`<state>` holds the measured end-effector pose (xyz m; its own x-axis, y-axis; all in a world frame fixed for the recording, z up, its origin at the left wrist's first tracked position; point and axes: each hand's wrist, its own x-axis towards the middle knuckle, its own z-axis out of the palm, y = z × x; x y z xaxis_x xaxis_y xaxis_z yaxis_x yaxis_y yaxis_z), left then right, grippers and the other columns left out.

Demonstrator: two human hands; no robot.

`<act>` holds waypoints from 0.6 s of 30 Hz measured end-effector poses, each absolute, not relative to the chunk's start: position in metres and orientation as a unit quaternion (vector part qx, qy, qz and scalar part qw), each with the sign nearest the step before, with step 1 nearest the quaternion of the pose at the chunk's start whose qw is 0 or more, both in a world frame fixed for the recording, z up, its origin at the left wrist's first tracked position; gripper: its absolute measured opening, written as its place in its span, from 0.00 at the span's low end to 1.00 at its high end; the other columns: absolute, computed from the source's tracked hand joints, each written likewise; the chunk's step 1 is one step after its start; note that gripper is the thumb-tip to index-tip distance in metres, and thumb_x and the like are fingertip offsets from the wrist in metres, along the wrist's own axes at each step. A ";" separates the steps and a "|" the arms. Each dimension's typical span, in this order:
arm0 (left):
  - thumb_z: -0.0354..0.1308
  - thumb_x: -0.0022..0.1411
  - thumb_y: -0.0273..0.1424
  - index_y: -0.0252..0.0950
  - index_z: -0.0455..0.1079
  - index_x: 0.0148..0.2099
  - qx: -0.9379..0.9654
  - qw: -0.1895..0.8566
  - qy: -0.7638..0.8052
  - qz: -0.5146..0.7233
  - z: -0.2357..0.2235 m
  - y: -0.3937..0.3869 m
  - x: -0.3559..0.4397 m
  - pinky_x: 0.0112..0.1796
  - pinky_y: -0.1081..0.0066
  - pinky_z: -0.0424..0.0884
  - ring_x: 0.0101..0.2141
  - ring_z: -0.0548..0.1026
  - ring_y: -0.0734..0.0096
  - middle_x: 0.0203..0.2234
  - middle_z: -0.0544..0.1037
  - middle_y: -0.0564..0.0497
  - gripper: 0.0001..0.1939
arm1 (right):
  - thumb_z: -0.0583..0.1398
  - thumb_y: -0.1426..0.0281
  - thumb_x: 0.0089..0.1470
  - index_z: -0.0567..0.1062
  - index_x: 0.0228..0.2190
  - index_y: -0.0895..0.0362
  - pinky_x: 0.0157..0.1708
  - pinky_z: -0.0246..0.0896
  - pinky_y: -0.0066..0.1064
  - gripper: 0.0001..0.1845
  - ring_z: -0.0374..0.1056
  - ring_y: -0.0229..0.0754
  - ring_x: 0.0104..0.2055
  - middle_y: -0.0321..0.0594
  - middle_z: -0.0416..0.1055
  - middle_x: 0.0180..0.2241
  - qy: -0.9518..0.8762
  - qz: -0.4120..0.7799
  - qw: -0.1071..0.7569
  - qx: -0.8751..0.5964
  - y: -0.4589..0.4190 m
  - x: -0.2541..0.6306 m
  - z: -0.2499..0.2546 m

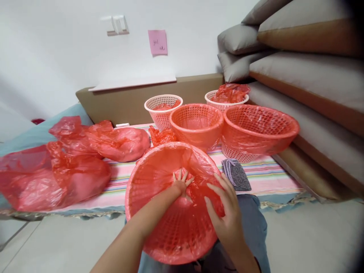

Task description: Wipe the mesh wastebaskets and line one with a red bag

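Note:
A red perforated plastic basket (pixel 133 170) is tilted toward me over my lap, its inside lined with a thin red plastic bag (pixel 162 163). My left hand (pixel 182 184) reaches deep into it, fingers spread against the lining near the bottom. At the basket's right side is my right hand (pixel 226 206), fingers apart and slightly bent, over the bag-covered rim and inner wall. Neither hand grasps anything. Just beyond the right hand lies a folded grey cloth (pixel 237 175) with a light purple cord.
Red plastic bags (pixel 71 178) with contents lie at left on the striped cloth (pixel 270 174). Behind stand red baskets (pixel 196 131) (pixel 261 136) and pale pink ones (pixel 163 117) holding red plastic. Stacked grey-brown cushions (pixel 309 76) rise at right. A pink note (pixel 158 42) hangs on the wall.

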<state>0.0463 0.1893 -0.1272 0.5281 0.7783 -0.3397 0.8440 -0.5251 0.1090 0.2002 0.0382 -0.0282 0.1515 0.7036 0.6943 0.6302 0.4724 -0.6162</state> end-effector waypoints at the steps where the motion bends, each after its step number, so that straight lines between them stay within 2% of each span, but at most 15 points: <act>1: 0.77 0.33 0.47 0.41 0.55 0.70 0.858 0.141 0.467 -0.157 -0.137 0.194 0.048 0.58 0.26 0.43 0.67 0.42 0.23 0.69 0.53 0.31 0.63 | 0.58 0.73 0.60 0.71 0.51 0.53 0.63 0.54 0.55 0.17 0.55 0.52 0.66 0.47 0.63 0.61 -0.634 0.057 0.573 -0.517 0.037 0.201 -0.028; 3: 0.78 0.28 0.48 0.43 0.49 0.72 0.852 0.148 0.461 -0.200 -0.154 0.202 0.048 0.56 0.23 0.36 0.67 0.35 0.22 0.70 0.46 0.31 0.70 | 0.59 0.68 0.61 0.70 0.54 0.51 0.64 0.52 0.56 0.19 0.55 0.52 0.67 0.46 0.60 0.63 -0.571 0.126 0.608 -0.538 0.038 0.206 -0.030; 5: 0.77 0.30 0.50 0.44 0.44 0.73 0.853 0.145 0.454 -0.211 -0.167 0.206 0.044 0.55 0.22 0.31 0.67 0.31 0.23 0.71 0.42 0.31 0.71 | 0.58 0.61 0.61 0.68 0.57 0.49 0.65 0.51 0.56 0.23 0.55 0.52 0.67 0.43 0.59 0.65 -0.480 0.219 0.633 -0.567 0.042 0.214 -0.036; 8: 0.74 0.36 0.54 0.46 0.43 0.73 0.870 0.139 0.432 -0.194 -0.180 0.207 0.032 0.55 0.23 0.29 0.67 0.30 0.24 0.71 0.39 0.33 0.68 | 0.55 0.53 0.62 0.70 0.56 0.44 0.63 0.57 0.51 0.23 0.59 0.50 0.65 0.38 0.65 0.62 -0.394 0.374 0.599 -0.589 0.053 0.229 -0.048; 10: 0.72 0.39 0.56 0.47 0.44 0.73 0.884 0.135 0.412 -0.172 -0.187 0.207 0.023 0.55 0.24 0.28 0.67 0.31 0.25 0.71 0.38 0.33 0.65 | 0.54 0.51 0.62 0.73 0.53 0.42 0.61 0.63 0.45 0.22 0.63 0.49 0.63 0.35 0.69 0.59 -0.393 0.431 0.567 -0.582 0.057 0.234 -0.052; 13: 0.69 0.41 0.58 0.47 0.47 0.72 0.902 0.134 0.386 -0.139 -0.195 0.208 0.012 0.55 0.24 0.28 0.67 0.32 0.24 0.71 0.40 0.33 0.61 | 0.54 0.53 0.62 0.72 0.55 0.41 0.60 0.64 0.43 0.22 0.62 0.49 0.64 0.34 0.68 0.60 -0.424 0.429 0.572 -0.555 0.055 0.230 -0.044; 18: 0.64 0.45 0.61 0.47 0.52 0.71 0.923 0.132 0.350 -0.089 -0.206 0.210 0.002 0.55 0.23 0.31 0.67 0.38 0.22 0.70 0.49 0.34 0.55 | 0.59 0.59 0.61 0.62 0.63 0.46 0.67 0.50 0.51 0.30 0.50 0.51 0.69 0.38 0.56 0.67 -0.502 0.338 0.577 -0.549 0.043 0.207 -0.021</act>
<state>0.0016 0.2095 -0.2060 0.7400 0.6221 -0.2557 0.6688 -0.7209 0.1815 0.2067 0.0427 -0.0205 0.2682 0.9406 0.2080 0.1611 0.1691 -0.9723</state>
